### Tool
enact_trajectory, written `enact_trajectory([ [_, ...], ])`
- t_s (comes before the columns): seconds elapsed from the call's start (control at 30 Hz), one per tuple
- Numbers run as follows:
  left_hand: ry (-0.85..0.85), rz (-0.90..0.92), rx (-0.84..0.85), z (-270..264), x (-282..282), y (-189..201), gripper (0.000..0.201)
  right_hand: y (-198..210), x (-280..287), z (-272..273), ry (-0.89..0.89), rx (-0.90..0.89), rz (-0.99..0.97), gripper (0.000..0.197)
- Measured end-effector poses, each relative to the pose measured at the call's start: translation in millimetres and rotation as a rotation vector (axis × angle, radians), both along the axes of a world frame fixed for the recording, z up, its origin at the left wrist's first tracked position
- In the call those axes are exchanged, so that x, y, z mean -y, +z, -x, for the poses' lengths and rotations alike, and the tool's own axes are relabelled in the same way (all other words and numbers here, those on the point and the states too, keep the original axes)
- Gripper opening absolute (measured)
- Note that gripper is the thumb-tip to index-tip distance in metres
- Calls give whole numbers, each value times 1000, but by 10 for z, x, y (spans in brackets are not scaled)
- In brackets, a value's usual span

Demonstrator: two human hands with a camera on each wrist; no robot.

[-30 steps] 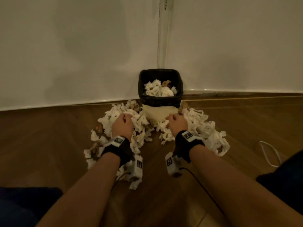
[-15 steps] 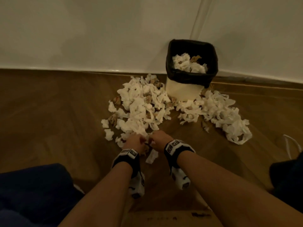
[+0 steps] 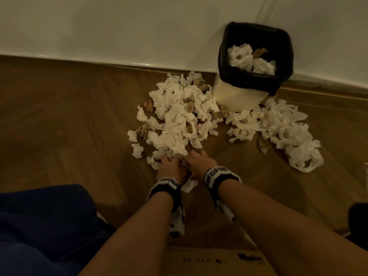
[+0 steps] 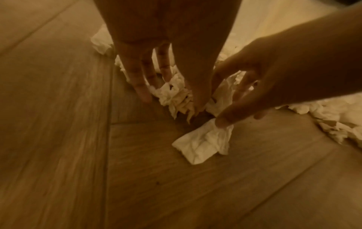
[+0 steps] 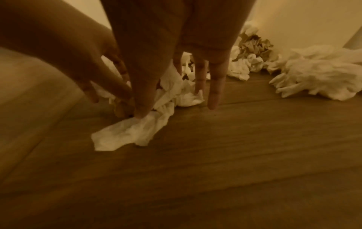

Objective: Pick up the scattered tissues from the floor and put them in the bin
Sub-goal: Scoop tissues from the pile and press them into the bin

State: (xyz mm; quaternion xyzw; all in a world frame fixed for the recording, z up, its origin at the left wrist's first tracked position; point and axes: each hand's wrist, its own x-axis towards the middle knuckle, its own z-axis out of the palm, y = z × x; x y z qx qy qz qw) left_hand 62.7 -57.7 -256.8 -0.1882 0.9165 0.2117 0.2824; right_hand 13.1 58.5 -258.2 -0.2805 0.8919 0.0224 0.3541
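Here we are keeping both hands low on the floor [image 3: 59, 120] at the near edge of the left tissue heap [image 3: 179, 116]. Our left hand [image 3: 171, 168] is reaching down with its fingers [image 4: 137, 80] straight and spread, and its thumb is pressing a crumpled tissue [image 4: 174, 94] against them. Our right hand [image 3: 199, 160] is lying just beside it, fingers [image 5: 215, 86] likewise extended and parted, the tips sinking into the same clump. Its thumb is touching the corner of a flat tissue [image 4: 201, 142] that is lying on the boards just nearer to us than the clump; whether it is pinching that corner we cannot tell.

Beyond the hands, the left heap is spreading away toward the bin [image 3: 256, 80], with a few brown scraps mixed into the white. A second heap [image 3: 286, 130] is trailing off to the right of the bin's base. The bin is standing at the far right against the wall [image 3: 119, 26], black liner folded over its rim, some tissues already lying inside it. A dark blue trouser leg [image 3: 39, 226] is filling the near left corner.
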Motion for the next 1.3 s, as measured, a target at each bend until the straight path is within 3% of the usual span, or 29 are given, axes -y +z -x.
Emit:
enact_trajectory([
  [0.07,-110,38,-22,36,-13,-22,35,-16,-17,-29,-23,18,-36,71],
  [0.3,11,-17,-36,33,7,-114,40,-57,35,-12,-175,127,-26,36],
  [0.47,57,-92,-16,93,24,-144,33,18,69,68,-187,102,-38,31],
  [0.6,173,-176,-40,79,37,-151,53,95,-4,123,-352,75,29,31],
  [0.7,168,-152,-65,71,42,-142,63,219,-92,180,-412,82,33,34],
  [0.8,223,-165,-126,128,31,-63,44,372,-174,270,-451,54,69,33],
  [0.87,289,-247,-185,187,17,23,32,457,-255,313,-573,56,122,31],
  [1.03,471,-451,-219,328,-37,290,28,655,-528,374,-1051,152,421,26],
  [1.23,607,-722,-261,416,-129,624,24,1035,-794,363,-1280,235,607,49],
  [1.3,687,-877,-261,443,-204,732,28,1123,-880,340,-1377,312,765,33],
])
